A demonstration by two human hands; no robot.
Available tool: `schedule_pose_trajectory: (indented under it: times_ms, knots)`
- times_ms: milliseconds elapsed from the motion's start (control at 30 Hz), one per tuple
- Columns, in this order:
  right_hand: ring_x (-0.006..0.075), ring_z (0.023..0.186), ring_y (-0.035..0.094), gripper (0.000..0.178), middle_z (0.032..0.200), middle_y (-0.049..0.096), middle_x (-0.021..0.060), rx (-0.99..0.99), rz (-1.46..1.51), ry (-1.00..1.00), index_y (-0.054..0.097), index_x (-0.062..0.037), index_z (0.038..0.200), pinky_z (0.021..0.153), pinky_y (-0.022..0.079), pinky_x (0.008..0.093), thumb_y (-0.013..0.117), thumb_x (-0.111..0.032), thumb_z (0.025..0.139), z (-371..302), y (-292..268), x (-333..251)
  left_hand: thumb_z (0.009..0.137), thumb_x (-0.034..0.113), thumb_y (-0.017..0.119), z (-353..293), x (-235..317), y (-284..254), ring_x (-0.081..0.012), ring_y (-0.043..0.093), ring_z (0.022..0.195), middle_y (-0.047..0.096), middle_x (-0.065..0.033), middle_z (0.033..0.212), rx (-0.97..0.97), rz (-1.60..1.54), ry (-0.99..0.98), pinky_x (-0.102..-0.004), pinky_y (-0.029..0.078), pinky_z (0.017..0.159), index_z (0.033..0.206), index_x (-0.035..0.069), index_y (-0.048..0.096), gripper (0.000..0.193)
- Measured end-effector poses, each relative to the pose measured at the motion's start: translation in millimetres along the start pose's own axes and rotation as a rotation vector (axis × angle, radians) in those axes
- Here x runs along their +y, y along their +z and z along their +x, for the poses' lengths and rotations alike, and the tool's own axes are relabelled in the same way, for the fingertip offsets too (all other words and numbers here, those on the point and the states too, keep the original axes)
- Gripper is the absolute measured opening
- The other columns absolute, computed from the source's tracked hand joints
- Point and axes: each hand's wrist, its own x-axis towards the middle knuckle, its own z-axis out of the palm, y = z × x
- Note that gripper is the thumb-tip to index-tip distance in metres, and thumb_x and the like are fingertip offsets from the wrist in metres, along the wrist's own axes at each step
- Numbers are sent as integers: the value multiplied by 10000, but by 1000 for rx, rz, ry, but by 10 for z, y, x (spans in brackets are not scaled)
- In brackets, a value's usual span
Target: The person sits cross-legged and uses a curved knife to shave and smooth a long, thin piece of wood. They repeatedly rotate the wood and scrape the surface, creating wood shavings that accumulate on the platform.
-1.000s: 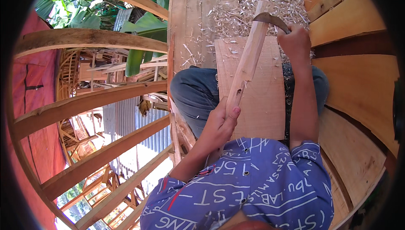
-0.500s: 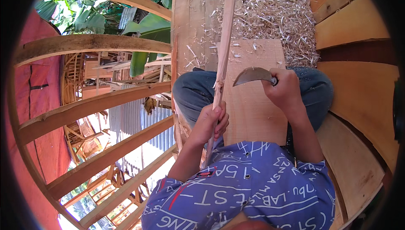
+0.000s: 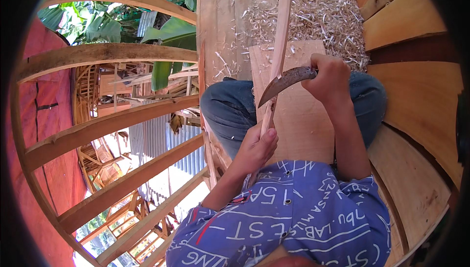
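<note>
My left hand [image 3: 255, 144] is wrapped around the lower part of a long, pale wooden stick [image 3: 280, 37], which slants up and away from me. In my closed right hand [image 3: 329, 78] is the handle of a curved knife [image 3: 289, 81]. Its dark, sickle-like blade lies across the stick, just above a knotty patch and above my left fist. Beneath them a wooden board [image 3: 306, 130] rests over my lap, between my bent legs in blue jeans. The knife's handle is mostly hidden by my fingers.
Curly wood shavings [image 3: 333, 17] cover the planks ahead. A slatted wooden railing [image 3: 112, 115] runs along my left, with a red sheet [image 3: 54, 135] beyond it. Wide wooden planks [image 3: 416, 95] form a wall close on my right.
The knife has come down and left onto the stick, its blade turned more steeply. The stick's upper end has swung right, and my left hand has shifted right and slightly toward me.
</note>
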Motion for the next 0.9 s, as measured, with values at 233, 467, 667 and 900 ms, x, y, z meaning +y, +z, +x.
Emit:
schedule_pose_trajectory:
  times_ms: [233, 467, 667, 900]
  knots:
    - [314, 649, 631, 173, 643, 621, 102, 53, -24, 24, 638, -110, 667, 604, 502, 401, 726, -211, 558, 217, -13, -9, 976, 412, 434, -1, 1, 13, -40, 289, 361, 311, 49, 503, 56, 19, 12, -194, 237, 321, 835, 117, 349, 337]
    - [322, 704, 646, 224, 705, 654, 134, 149, -9, 147, 676, -78, 730, 660, 516, 410, 693, -266, 609, 627, -39, 126, 979, 404, 431, -30, -32, 17, -41, 300, 359, 314, 47, 499, 50, 42, -11, -199, 245, 320, 817, 125, 346, 334]
    - [344, 797, 659, 288, 772, 679, 164, 144, -6, 224, 716, -75, 827, 758, 521, 413, 643, -311, 679, 930, -235, 91, 980, 397, 432, -28, -55, 8, -49, 308, 356, 319, 45, 494, 8, -73, -46, -202, 256, 322, 795, 122, 357, 340]
    - [287, 563, 597, 368, 588, 598, 162, 238, 248, 476, 661, 38, 764, 579, 457, 381, 633, -325, 714, 1697, -287, 1186, 991, 363, 419, -1, -306, -18, -44, 330, 352, 359, 39, 494, -5, 265, 129, -190, 282, 334, 801, 99, 400, 326]
